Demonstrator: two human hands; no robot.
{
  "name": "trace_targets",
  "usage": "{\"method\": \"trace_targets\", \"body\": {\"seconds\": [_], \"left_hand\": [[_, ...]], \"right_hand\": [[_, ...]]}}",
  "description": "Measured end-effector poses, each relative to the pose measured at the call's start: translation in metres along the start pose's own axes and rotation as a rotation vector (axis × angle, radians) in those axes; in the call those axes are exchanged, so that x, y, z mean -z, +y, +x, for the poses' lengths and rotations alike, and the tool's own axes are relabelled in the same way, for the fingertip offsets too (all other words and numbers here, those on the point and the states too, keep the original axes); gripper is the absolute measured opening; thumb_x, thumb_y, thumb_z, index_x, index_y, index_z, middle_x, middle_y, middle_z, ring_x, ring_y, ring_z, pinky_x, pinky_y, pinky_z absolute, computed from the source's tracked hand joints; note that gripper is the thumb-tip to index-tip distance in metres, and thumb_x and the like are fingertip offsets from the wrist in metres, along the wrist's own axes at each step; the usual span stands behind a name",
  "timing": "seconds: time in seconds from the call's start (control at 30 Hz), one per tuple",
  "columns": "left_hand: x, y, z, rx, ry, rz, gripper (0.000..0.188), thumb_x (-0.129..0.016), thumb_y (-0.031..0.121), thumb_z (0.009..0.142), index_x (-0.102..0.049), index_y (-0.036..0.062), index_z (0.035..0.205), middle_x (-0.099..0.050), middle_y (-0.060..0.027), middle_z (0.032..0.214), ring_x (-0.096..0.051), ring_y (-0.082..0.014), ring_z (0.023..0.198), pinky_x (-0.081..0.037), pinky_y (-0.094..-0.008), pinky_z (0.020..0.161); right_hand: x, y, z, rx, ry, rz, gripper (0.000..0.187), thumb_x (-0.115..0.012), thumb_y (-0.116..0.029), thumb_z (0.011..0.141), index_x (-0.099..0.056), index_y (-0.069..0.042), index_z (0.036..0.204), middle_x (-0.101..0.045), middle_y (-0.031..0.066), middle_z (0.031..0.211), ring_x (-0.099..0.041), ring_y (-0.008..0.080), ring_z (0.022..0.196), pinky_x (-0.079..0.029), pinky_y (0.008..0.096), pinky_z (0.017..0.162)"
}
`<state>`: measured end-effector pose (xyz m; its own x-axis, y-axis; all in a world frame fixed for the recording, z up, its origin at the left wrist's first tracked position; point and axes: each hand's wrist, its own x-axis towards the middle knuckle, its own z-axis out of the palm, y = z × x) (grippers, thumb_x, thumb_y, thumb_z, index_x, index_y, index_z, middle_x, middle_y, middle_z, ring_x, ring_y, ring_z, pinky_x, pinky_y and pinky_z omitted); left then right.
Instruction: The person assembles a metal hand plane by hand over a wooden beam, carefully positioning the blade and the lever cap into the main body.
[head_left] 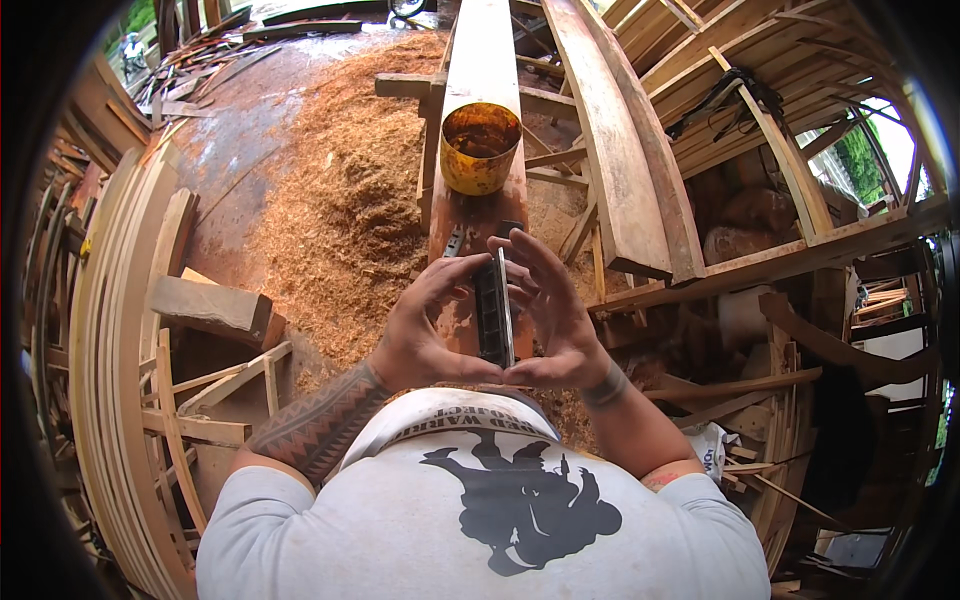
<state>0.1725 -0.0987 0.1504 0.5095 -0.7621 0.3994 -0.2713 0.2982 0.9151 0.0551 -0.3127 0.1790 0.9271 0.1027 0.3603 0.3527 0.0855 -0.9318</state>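
Observation:
Upright between my hands is a dark, narrow rectangular block (492, 315) with a ribbed left face and a pale, thin right edge. I cannot make out its exact kind. My left hand (425, 325) curves round its left side, fingertips at the upper end and thumb at the lower end. From the other side my right hand (560, 325) cups it, thumb low and fingers reaching up beside its top. Beyond them a stained yellow tub (476, 170) stands on a long plank (482, 70). A small pale metal piece (453, 243) lies near my left fingertips.
Wood shavings (340, 190) cover the floor left of the plank. Long boards (635, 180) run along the right, close to the plank. A thick wood block (210, 305) and a stack of curved strips (115, 350) stand at the left. Wooden framing (780, 255) crosses the right side.

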Motion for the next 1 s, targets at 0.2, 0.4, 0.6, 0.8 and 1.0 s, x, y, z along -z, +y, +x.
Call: {"method": "trace_targets", "body": {"seconds": [0.2,0.4,0.6,0.8,1.0], "left_hand": [[-0.004,-0.002,0.001,-0.004,0.054,-0.089,0.128,-0.113,0.043,0.062,-0.051,-0.0027,0.164,-0.059,-0.0153,0.153,-0.062,-0.0266,0.142,-0.053,-0.0399,0.119],[0.000,-0.002,-0.003,0.058,-0.023,-0.125,0.136,-0.114,0.033,0.063,-0.041,-0.0072,0.169,-0.050,-0.0127,0.165,-0.054,-0.0217,0.151,-0.044,-0.0384,0.125],[-0.011,-0.008,-0.005,0.058,0.010,-0.333,0.140,-0.114,0.032,0.063,-0.035,-0.0074,0.172,-0.046,-0.0123,0.169,-0.053,-0.0223,0.151,-0.044,-0.0386,0.126],[-0.025,-0.012,-0.007,0.073,0.067,-0.562,0.146,-0.114,0.022,0.063,-0.026,-0.0067,0.175,-0.040,-0.0149,0.177,-0.055,-0.0227,0.150,-0.046,-0.0410,0.126],[-0.031,-0.026,-0.014,0.139,0.097,-0.647,0.144,-0.112,0.013,0.065,-0.023,-0.0033,0.177,-0.039,-0.0135,0.179,-0.061,-0.0218,0.143,-0.052,-0.0421,0.121]], "right_hand": [[0.000,0.000,-0.001,0.038,-0.033,-0.011,0.147,-0.109,-0.027,0.071,-0.013,-0.004,0.181,-0.033,0.0195,0.181,-0.040,0.0322,0.165,-0.033,0.0485,0.135],[-0.001,0.005,-0.006,0.070,-0.008,-0.082,0.156,-0.112,-0.025,0.068,-0.007,-0.006,0.181,-0.035,0.0215,0.179,-0.040,0.0339,0.165,-0.035,0.0497,0.135],[0.000,0.003,-0.009,0.033,0.012,-0.152,0.156,-0.111,-0.027,0.069,-0.004,-0.008,0.180,-0.037,0.0277,0.176,-0.043,0.0373,0.163,-0.034,0.0507,0.135],[0.003,0.000,-0.010,0.013,0.018,-0.111,0.149,-0.109,-0.019,0.070,-0.009,-0.005,0.180,-0.038,0.0225,0.176,-0.042,0.0344,0.164,-0.034,0.0492,0.136],[0.011,0.010,-0.012,-0.038,0.015,-0.089,0.143,-0.106,-0.019,0.072,-0.013,-0.006,0.180,-0.040,0.0187,0.174,-0.043,0.0318,0.164,-0.033,0.0475,0.136]]}}
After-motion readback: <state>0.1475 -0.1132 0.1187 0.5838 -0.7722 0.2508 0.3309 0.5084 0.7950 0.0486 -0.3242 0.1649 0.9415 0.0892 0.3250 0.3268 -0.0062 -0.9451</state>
